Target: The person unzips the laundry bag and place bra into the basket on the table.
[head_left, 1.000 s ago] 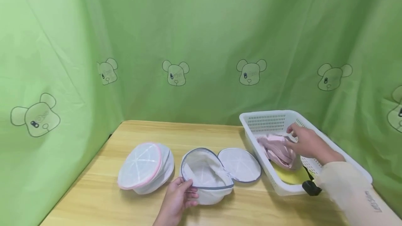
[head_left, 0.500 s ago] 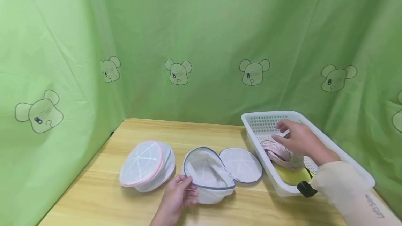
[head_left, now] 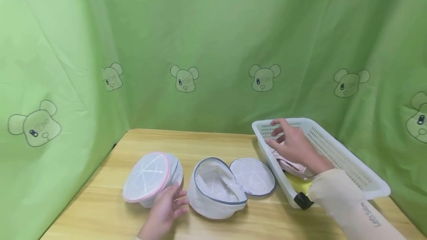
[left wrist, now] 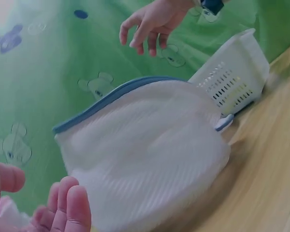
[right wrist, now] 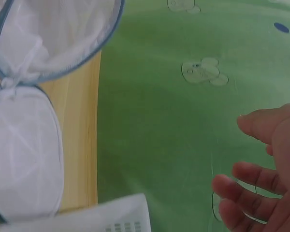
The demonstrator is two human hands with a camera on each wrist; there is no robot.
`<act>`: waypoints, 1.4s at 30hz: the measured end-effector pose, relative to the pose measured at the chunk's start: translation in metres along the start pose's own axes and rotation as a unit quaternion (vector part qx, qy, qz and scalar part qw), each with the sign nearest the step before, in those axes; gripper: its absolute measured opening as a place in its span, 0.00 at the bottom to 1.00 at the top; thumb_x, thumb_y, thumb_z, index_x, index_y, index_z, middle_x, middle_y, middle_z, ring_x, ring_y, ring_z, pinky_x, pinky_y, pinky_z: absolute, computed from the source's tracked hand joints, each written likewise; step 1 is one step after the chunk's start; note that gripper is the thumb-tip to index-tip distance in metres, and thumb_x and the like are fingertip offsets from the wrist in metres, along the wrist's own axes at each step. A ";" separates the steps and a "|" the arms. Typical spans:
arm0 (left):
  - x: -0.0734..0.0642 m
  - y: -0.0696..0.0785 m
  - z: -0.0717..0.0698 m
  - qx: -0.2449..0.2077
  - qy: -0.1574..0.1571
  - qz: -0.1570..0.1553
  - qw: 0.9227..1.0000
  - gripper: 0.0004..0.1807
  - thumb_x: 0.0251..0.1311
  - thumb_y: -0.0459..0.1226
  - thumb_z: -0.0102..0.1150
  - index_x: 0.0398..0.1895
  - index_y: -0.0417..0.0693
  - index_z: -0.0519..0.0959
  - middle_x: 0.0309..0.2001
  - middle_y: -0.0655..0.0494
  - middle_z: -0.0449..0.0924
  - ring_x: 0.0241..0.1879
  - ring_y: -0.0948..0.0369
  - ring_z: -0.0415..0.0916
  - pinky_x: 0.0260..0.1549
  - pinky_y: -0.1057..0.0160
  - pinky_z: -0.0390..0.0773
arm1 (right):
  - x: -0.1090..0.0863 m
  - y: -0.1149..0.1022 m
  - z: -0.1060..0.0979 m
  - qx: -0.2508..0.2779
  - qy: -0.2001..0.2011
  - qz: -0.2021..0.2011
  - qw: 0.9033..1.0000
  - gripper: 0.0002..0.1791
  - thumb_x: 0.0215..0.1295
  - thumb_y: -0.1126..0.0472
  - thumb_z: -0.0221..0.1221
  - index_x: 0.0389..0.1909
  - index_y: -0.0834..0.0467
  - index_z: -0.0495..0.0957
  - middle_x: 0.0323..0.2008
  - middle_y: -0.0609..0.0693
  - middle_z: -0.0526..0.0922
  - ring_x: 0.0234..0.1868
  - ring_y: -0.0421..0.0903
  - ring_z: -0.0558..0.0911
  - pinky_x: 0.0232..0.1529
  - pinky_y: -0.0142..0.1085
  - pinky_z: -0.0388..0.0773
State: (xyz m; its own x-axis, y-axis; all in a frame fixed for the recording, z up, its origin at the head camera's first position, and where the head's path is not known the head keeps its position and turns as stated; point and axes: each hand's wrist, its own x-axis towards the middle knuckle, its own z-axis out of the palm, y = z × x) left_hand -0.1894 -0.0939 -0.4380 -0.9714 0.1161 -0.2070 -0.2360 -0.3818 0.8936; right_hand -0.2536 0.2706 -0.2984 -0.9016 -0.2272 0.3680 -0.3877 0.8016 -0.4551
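A white mesh laundry bag with blue trim [head_left: 217, 205] stands unzipped on the table, its round lid [head_left: 252, 177] folded out flat to the right. My left hand [head_left: 165, 206] is off the bag, fingers loosely spread, between it and a second mesh bag with pink trim [head_left: 146, 177]. In the left wrist view, the same left hand [left wrist: 48, 208] shows nothing in its fingers. My right hand [head_left: 289, 142], fingers apart and holding nothing, is raised over the left side of the white basket [head_left: 347, 151]. Pink cloth [head_left: 291, 167] lies in the basket, partly hidden under the hand and forearm.
Beside the pink cloth in the basket is a yellow item [head_left: 298, 183], mostly covered by the sleeve. A black wrist device [head_left: 303, 200] overlaps the basket's front rim. The wooden table [head_left: 200, 142] ends at a green curtain [head_left: 213, 103] behind and on both sides.
My left hand has let go of the blue-trimmed bag's rim and moved left toward the pink-trimmed one. My right hand has risen off the pink cloth and shifted left.
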 end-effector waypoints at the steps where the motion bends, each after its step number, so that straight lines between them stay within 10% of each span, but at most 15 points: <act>1: 0.000 0.001 -0.005 -0.009 0.000 -0.008 1.000 0.26 0.71 0.50 0.49 0.54 0.36 0.60 0.42 0.51 0.75 0.37 0.60 0.77 0.40 0.61 0.79 | 0.000 -0.003 0.002 0.005 0.004 -0.002 1.000 0.28 0.64 0.57 0.62 0.60 0.62 0.63 0.44 0.62 0.80 0.40 0.56 0.83 0.39 0.48 0.81; 10: -0.005 0.009 -0.040 -0.039 0.011 -0.046 0.998 0.50 0.61 0.69 0.38 0.64 0.31 0.49 0.47 0.51 0.73 0.44 0.59 0.73 0.48 0.59 0.75 | 0.001 -0.022 0.025 0.020 0.003 -0.025 0.999 0.31 0.62 0.58 0.64 0.62 0.60 0.61 0.42 0.57 0.80 0.36 0.48 0.82 0.37 0.44 0.80; 24: -0.012 0.028 -0.041 -0.092 0.069 -0.035 0.993 0.41 0.59 0.71 0.26 0.45 0.42 0.62 0.34 0.58 0.76 0.31 0.66 0.74 0.35 0.69 0.77 | -0.008 -0.054 0.054 0.037 -0.060 -0.101 0.992 0.30 0.60 0.59 0.65 0.60 0.59 0.64 0.38 0.50 0.79 0.30 0.38 0.80 0.32 0.34 0.78; 37: -0.007 0.031 -0.032 -0.104 0.049 -0.022 0.993 0.33 0.72 0.58 0.29 0.58 0.36 0.58 0.38 0.59 0.79 0.32 0.67 0.75 0.37 0.70 0.76 | -0.028 -0.069 0.087 -0.022 -0.262 -0.171 0.949 0.22 0.53 0.45 0.70 0.43 0.50 0.74 0.34 0.39 0.78 0.29 0.34 0.75 0.35 0.33 0.75; 42: -0.008 0.033 -0.025 -0.112 0.037 -0.021 0.993 0.28 0.73 0.56 0.32 0.55 0.39 0.60 0.37 0.60 0.79 0.31 0.67 0.76 0.36 0.71 0.77 | -0.036 -0.070 0.104 -0.075 -0.281 -0.182 0.939 0.21 0.47 0.46 0.73 0.36 0.48 0.74 0.30 0.39 0.76 0.32 0.36 0.74 0.34 0.34 0.74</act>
State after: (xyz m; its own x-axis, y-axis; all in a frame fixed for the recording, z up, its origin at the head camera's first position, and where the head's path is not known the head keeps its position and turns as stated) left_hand -0.1903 -0.1308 -0.4169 -0.9579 0.0724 -0.2777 -0.2679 -0.5732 0.7744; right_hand -0.2139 0.1652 -0.3644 -0.6903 -0.7229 -0.0281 -0.6961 0.6743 -0.2467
